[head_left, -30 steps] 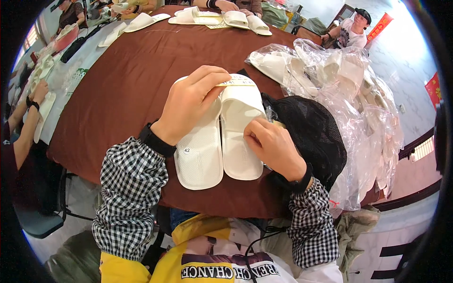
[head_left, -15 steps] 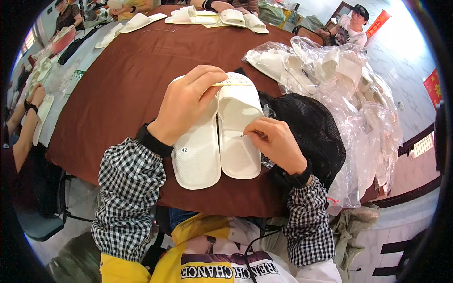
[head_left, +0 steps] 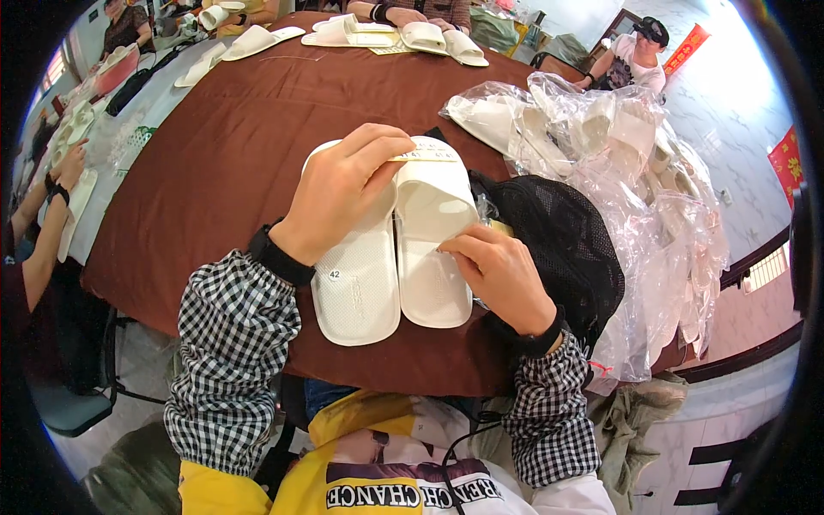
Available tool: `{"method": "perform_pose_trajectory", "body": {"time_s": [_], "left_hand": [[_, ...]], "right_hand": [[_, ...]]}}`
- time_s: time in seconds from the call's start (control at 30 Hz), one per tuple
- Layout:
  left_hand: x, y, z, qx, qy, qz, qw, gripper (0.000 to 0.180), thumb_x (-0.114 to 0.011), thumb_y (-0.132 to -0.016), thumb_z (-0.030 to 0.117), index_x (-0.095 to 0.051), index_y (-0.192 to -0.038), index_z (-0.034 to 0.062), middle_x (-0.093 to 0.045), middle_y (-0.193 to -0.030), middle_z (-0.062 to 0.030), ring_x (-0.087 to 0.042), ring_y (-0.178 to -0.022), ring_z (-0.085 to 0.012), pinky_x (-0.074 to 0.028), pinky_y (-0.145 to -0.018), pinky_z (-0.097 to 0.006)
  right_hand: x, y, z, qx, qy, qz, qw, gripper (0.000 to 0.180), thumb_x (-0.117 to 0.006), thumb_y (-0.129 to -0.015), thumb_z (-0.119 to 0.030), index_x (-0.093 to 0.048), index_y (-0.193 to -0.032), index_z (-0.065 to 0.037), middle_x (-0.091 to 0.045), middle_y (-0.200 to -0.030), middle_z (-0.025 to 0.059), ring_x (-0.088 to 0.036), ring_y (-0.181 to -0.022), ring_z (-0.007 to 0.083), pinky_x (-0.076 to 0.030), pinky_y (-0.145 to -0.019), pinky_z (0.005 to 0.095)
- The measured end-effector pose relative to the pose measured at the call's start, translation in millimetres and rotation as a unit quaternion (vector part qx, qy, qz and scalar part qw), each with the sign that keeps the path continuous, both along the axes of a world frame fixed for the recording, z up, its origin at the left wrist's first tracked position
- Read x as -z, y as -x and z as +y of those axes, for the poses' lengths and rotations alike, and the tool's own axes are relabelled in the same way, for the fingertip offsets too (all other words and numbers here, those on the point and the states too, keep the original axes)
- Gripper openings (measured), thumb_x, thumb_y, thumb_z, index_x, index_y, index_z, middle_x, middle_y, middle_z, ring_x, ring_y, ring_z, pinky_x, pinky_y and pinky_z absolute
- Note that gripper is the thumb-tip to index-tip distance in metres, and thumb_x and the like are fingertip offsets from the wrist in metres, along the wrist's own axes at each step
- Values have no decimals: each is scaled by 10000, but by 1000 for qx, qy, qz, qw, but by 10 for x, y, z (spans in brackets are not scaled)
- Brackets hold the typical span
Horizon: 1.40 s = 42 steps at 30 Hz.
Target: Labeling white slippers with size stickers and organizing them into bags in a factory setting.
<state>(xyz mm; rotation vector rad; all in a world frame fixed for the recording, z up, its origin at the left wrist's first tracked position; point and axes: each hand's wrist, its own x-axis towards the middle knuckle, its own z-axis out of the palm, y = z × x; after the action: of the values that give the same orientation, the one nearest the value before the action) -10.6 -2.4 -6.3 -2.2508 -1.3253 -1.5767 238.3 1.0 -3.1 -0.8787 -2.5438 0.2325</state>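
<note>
Two white slide slippers lie side by side on the brown cloth, toes away from me. The left slipper (head_left: pixel 354 292) bears a small round printed sticker on its footbed near the heel. My left hand (head_left: pixel 343 193) rests over its strap, fingers curled round a narrow yellow-edged strip of stickers (head_left: pixel 433 155) that lies across the right slipper's toe. Above the footbed of the right slipper (head_left: pixel 433 296), my right hand (head_left: pixel 502 275) is closed in a pinch. A tiny sticker, mostly hidden, sits at its fingertips.
A black mesh bag (head_left: pixel 562 245) lies right of the slippers. Beyond it are several plastic-bagged white slippers (head_left: pixel 635 163). More slippers (head_left: pixel 352 32) are on the far table edge (head_left: pixel 283 51). Other people work at the far side and at the left table.
My right hand has shifted slightly, and the sticker's print at its fingertips shows less. My left hand and the sticker strip tilt a little; the slippers stay nearly in place.
</note>
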Motion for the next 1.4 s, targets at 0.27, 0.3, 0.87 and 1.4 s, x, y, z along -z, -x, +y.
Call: {"method": "perform_pose_trajectory", "body": {"time_s": [0.27,0.3,0.87,1.4], "left_hand": [[2,-11,-8,5,-2,4,1000,262,-674,-850,-27,-676,-1103,41,-685,-1105,-99,-689,-995,-259,-569,-835,-342],[1,-12,-11,4,3,2,1000,257,-673,-851,-28,-676,-1099,40,-686,-1104,-98,-689,-994,-259,-570,-834,-342],[3,-16,0,3,-4,5,1000,234,-675,-856,-13,-677,-1085,36,-687,-1084,-99,-689,-970,-269,-569,-822,-343],[25,-30,0,6,-4,-3,1000,220,-682,-855,3,-681,-1073,34,-691,-1076,-90,-693,-951,-267,-572,-815,-342]], "right_hand": [[-49,-27,-121,-38,-76,-93,992,237,-619,-836,-42,-691,-1061,-20,-636,-977,80,-656,-854,274,-553,-727,360],[-45,-23,-153,-39,-99,-109,988,275,-613,-825,-39,-677,-1091,-10,-623,-994,76,-649,-885,260,-555,-734,357],[39,-31,-175,8,-38,9,999,168,-637,-861,-68,-703,-1015,-60,-651,-962,80,-663,-856,281,-547,-714,386],[28,14,-243,14,-77,-55,995,248,-596,-840,12,-700,-1056,-51,-660,-980,104,-667,-857,316,-547,-724,402]]}}
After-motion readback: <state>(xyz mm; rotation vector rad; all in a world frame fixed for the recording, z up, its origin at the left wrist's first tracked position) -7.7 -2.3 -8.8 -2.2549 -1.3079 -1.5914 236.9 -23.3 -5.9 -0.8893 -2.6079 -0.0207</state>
